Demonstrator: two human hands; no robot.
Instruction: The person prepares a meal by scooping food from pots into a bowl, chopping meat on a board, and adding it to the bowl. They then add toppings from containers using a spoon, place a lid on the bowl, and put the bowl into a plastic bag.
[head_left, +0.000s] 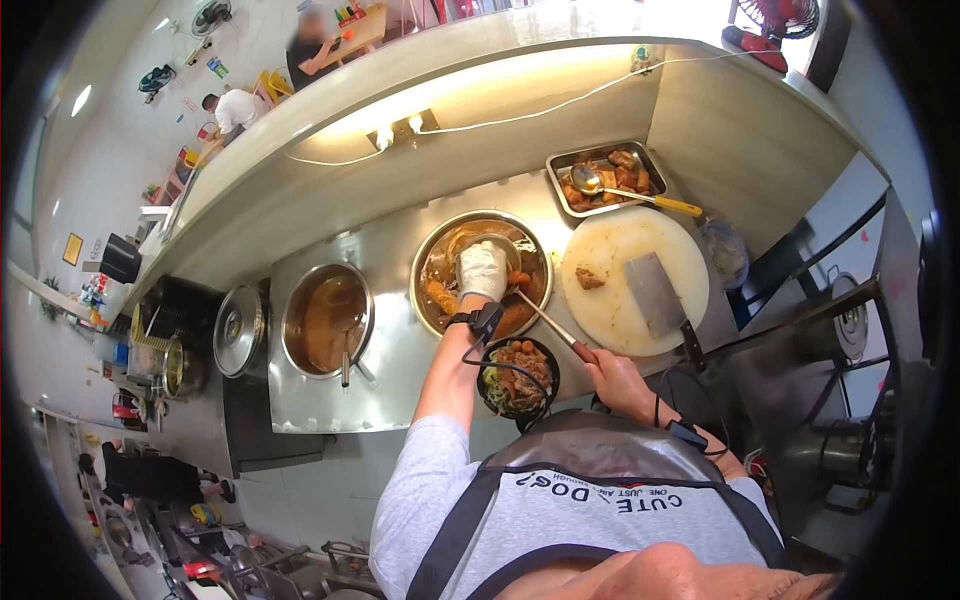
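The right hand (pixel 622 387) is closed around the brown grip of the long-handled utensil (pixel 545 318); the utensil's far end lies inside the large steel basin (pixel 548 262), among sauce and braised pieces. The left hand (pixel 483 268), in a pale covering, is positioned within the basin's outline. Its fingertips are obscured; whether it is open or closed cannot be determined. The black bowl (pixel 557 378), filled with food, is located just beside the basin, on the wearer's side, between the forearms.
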